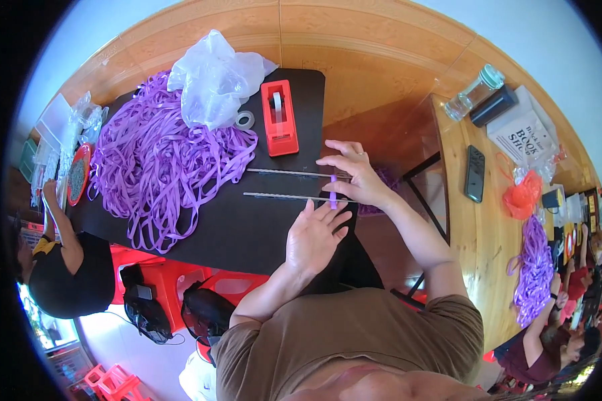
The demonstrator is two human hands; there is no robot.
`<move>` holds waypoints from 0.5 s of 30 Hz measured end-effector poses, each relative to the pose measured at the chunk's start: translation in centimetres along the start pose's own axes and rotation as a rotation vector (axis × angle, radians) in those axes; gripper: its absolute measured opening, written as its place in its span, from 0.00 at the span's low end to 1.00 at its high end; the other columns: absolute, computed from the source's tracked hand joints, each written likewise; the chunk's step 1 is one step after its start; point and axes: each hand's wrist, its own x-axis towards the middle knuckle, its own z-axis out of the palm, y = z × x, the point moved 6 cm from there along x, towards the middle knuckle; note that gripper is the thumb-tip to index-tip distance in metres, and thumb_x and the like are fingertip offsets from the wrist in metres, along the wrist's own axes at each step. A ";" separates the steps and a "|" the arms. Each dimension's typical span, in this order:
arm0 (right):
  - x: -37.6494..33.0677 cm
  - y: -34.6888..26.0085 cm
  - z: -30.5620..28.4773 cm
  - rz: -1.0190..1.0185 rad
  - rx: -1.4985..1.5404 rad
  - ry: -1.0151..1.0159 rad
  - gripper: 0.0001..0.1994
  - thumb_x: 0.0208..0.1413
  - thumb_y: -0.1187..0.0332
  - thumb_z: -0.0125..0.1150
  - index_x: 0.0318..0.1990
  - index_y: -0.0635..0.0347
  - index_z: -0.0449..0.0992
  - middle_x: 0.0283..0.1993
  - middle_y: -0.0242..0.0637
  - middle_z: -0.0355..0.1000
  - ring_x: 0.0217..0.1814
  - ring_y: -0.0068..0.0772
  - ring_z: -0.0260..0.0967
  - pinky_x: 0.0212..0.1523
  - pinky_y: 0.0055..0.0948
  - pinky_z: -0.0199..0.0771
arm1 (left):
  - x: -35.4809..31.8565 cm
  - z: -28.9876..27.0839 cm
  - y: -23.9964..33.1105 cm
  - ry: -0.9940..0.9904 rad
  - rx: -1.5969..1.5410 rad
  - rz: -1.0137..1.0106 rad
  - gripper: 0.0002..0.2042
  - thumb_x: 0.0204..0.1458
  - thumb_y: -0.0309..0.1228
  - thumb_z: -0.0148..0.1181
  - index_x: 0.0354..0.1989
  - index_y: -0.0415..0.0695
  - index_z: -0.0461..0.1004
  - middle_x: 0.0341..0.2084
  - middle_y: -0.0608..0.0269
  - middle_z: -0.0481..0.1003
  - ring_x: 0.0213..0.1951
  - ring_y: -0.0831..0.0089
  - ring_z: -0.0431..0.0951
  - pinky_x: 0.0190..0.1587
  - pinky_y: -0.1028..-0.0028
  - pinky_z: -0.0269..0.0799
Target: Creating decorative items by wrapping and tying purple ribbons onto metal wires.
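Two thin twisted metal rods (284,196) lie almost parallel over the dark table's right side, a gap between them. Toward their right ends a short purple ribbon (333,196) crosses both rods. My right hand (356,175) is over the rods from the right, thumb against the ribbon and the other fingers spread. Below, my left hand (316,238) is turned palm up with its fingers stretched out, the fingertips by the ribbon's lower end. Whether the left fingers press the ribbon is hard to see. A large heap of purple ribbon (160,154) lies to the left.
Behind the rods stand a red tape dispenser (279,130) and a tape roll (245,120). A clear plastic bag (217,80) rests on the heap. On the wooden table (471,247) at right are a phone (475,174) and more purple ribbon (535,267). Other people sit left and right.
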 end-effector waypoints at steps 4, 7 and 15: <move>-1.4 2.6 0.9 0.158 0.203 0.052 0.31 0.37 0.65 0.71 0.54 0.50 0.70 0.63 0.41 0.57 0.65 0.45 0.49 0.63 0.42 0.48 | 0.0 0.2 0.0 -0.017 -0.021 0.000 0.33 0.57 0.54 0.41 0.59 0.36 0.57 0.56 0.54 0.62 0.55 0.64 0.62 0.54 0.67 0.55; -3.0 4.0 1.0 0.197 0.296 0.068 0.36 0.39 0.68 0.70 0.60 0.53 0.63 0.63 0.42 0.57 0.66 0.44 0.50 0.65 0.39 0.48 | 0.0 0.1 0.0 -0.021 -0.018 0.000 0.32 0.57 0.53 0.41 0.59 0.36 0.57 0.56 0.55 0.62 0.55 0.64 0.62 0.54 0.68 0.55; -5.0 3.0 2.7 0.690 1.326 0.135 0.29 0.49 0.75 0.61 0.59 0.61 0.58 0.44 0.46 0.72 0.43 0.35 0.73 0.45 0.29 0.72 | -0.1 -0.1 -0.2 0.001 0.012 0.022 0.33 0.57 0.53 0.40 0.60 0.36 0.57 0.56 0.53 0.63 0.55 0.63 0.63 0.53 0.68 0.56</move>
